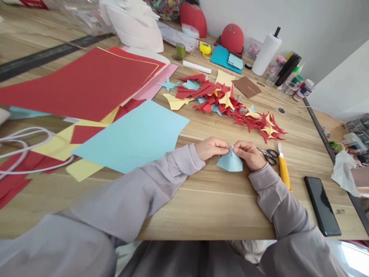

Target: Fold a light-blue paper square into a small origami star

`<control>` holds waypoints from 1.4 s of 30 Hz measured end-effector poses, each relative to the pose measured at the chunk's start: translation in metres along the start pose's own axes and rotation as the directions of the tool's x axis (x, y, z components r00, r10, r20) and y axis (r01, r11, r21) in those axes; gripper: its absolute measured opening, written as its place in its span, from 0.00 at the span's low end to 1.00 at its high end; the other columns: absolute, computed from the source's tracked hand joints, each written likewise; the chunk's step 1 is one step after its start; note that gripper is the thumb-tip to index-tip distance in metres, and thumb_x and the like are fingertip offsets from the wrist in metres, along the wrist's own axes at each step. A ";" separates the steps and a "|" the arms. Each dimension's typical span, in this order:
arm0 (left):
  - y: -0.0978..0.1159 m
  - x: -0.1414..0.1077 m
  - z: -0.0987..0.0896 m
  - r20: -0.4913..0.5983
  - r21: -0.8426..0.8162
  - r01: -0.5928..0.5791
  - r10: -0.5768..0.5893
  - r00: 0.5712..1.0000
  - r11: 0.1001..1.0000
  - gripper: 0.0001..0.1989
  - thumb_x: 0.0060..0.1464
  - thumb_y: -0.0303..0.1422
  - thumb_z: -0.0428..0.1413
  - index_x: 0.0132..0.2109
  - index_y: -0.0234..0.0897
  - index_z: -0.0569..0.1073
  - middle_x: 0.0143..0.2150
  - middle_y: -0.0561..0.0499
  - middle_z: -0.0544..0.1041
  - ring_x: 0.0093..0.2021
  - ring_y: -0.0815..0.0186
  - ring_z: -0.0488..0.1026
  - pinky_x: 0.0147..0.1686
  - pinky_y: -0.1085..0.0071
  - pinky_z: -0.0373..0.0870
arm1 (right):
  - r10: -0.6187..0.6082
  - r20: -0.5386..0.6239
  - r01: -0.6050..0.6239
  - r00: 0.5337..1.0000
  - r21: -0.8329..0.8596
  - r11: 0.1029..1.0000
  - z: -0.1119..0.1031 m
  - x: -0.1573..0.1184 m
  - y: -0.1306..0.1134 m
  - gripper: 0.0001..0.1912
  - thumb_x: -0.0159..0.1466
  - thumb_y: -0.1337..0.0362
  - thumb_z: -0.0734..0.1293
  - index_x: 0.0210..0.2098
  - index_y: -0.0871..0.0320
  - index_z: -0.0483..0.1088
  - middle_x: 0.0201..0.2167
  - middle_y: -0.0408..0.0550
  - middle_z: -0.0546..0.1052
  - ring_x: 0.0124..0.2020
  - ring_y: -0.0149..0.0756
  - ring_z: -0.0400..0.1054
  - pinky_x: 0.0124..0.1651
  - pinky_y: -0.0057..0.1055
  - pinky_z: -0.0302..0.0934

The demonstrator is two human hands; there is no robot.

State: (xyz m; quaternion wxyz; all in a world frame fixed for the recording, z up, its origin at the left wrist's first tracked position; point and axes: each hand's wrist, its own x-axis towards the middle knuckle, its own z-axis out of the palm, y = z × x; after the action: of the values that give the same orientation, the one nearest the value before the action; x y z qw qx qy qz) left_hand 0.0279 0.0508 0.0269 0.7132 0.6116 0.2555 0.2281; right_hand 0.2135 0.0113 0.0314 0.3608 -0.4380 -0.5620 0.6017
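Observation:
A small folded piece of light blue paper is held between my two hands, just above the table. My left hand pinches its upper left side with thumb and fingertips. On the other side, my right hand grips the upper right edge near the pointed top. The paper flares out toward its lower edge, with a crease running down from the point. Beyond the hands lies a long heap of folded red, yellow and blue paper shapes. A large light blue sheet rests left of my left hand.
Black-handled scissors and a yellow utility knife lie right of my right hand. A black phone is near the front edge. Large red sheets and a white cable occupy the left. Bottles stand back right.

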 end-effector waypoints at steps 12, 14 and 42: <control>0.001 -0.003 0.004 -0.160 -0.014 -0.031 0.029 0.987 0.999 0.13 0.39 0.38 0.63 0.27 0.30 0.74 0.20 0.55 0.70 0.22 0.74 0.62 0.22 0.77 0.57 | -0.041 -0.108 0.039 0.993 -0.025 0.999 0.005 0.000 0.000 0.19 0.52 0.49 0.72 0.24 0.59 0.68 0.18 0.37 0.63 0.19 0.24 0.51 0.22 0.24 0.46; 0.001 -0.002 0.004 -0.177 0.005 -0.037 0.038 0.984 0.999 0.12 0.40 0.37 0.63 0.26 0.30 0.74 0.20 0.56 0.69 0.22 0.74 0.62 0.22 0.77 0.56 | -0.024 -0.081 0.020 0.996 -0.042 0.999 0.006 0.000 -0.003 0.20 0.50 0.49 0.72 0.22 0.59 0.67 0.17 0.37 0.63 0.18 0.24 0.51 0.21 0.24 0.46; -0.005 0.004 0.007 -0.133 0.284 -0.025 0.065 0.989 0.959 0.12 0.41 0.37 0.54 0.20 0.35 0.63 0.18 0.58 0.56 0.22 0.74 0.54 0.21 0.75 0.49 | -0.092 -0.071 0.076 0.993 -0.201 0.977 0.010 0.004 0.000 0.23 0.52 0.45 0.70 0.21 0.58 0.63 0.17 0.36 0.59 0.20 0.24 0.48 0.22 0.25 0.44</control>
State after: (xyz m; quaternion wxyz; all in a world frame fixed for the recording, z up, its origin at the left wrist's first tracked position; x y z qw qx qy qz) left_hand 0.0355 0.0469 0.0230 0.5939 0.6948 0.3209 0.2483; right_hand 0.2030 0.0111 0.0310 0.3627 -0.4713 -0.6224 0.5089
